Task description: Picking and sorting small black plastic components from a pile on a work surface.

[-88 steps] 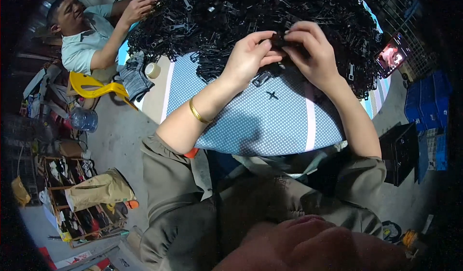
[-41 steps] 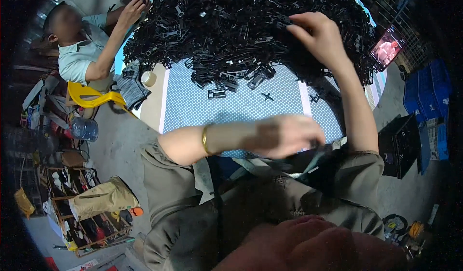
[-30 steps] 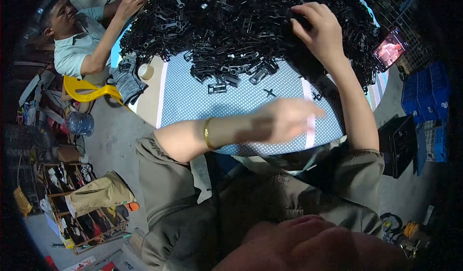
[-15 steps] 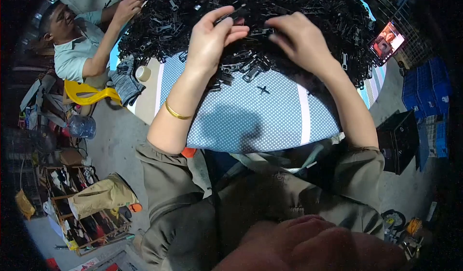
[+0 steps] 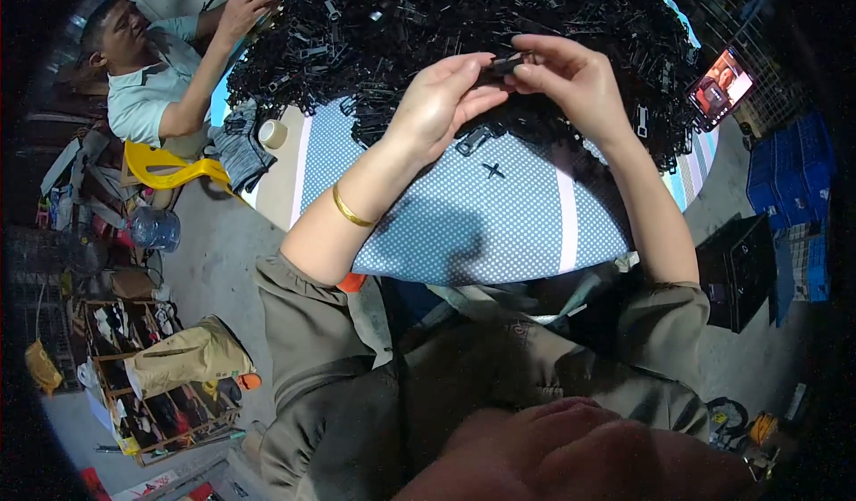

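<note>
A small black plastic part [image 5: 505, 66] is pinched between my two hands over the near edge of a wide heap of similar black parts [image 5: 383, 42]. From the left, my left hand [image 5: 435, 104] closes its thumb and fingers on one end, the bracelet showing on that wrist. At the other end, my right hand [image 5: 578, 80] grips with thumb and forefinger. My fingers hide much of the part's shape. Below them, a small cross-shaped black piece [image 5: 492, 171] lies apart on the blue dotted tablecloth [image 5: 428, 225]. Near my left fingers, a clip-like part [image 5: 473, 141] sits at the heap's edge.
A tape roll [image 5: 273, 134] and a grey cloth [image 5: 239, 151] lie at the table's left. Beyond, a co-worker [image 5: 156, 82] handles something by the heap. A lit phone [image 5: 720, 89] stands at the right edge; blue crates [image 5: 789, 167] are on the floor there.
My hands, apart over the heap before, have come together and nearer to me. A black part is now held between them. The co-worker's hands stay raised.
</note>
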A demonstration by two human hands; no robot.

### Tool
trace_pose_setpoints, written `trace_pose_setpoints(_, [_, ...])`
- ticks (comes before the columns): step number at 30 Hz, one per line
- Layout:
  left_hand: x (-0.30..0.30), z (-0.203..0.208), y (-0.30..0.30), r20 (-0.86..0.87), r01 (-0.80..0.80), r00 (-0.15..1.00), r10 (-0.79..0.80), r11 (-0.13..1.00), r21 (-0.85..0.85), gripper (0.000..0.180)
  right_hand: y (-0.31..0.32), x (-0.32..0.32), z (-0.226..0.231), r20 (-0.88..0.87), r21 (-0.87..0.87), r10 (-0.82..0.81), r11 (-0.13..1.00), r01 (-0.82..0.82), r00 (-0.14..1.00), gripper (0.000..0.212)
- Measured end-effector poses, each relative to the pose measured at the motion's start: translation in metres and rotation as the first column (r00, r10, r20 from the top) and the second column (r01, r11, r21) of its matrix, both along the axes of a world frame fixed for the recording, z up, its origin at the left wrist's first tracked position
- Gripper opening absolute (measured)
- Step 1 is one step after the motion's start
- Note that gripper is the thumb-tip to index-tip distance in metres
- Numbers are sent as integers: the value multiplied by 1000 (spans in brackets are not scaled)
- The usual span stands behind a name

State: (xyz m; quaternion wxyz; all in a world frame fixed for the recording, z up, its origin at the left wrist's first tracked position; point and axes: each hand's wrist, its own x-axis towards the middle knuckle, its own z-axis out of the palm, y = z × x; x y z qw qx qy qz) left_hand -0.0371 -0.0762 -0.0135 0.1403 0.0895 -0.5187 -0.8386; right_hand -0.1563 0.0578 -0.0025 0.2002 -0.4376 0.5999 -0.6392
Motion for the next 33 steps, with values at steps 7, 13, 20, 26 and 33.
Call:
trace_pose_setpoints(7, [0,0,5,3,-41,999,41,999,35,36,-2,9,-8,-127,17,-89,996,91,988,29])
trace_pose_setpoints(13, [-1,-4,5,-18,-78,997,78,996,35,39,-6,18,-13,-172,14,-166,985,171,971,29])
trace_pose_setpoints(20, [-4,-9,5,51,-137,989,140,989,-54,36,-9,17,-19,-220,-33,-245,969,244,944,28])
trace_pose_setpoints(26, [-4,-11,3,33,-81,996,86,987,-142,33,-11,18,-21,-176,-19,-222,975,222,959,27])
trace_pose_setpoints(33, [-2,-9,4,-46,-58,998,48,968,-243,34,-8,11,-18,-537,-132,-285,958,254,794,21])
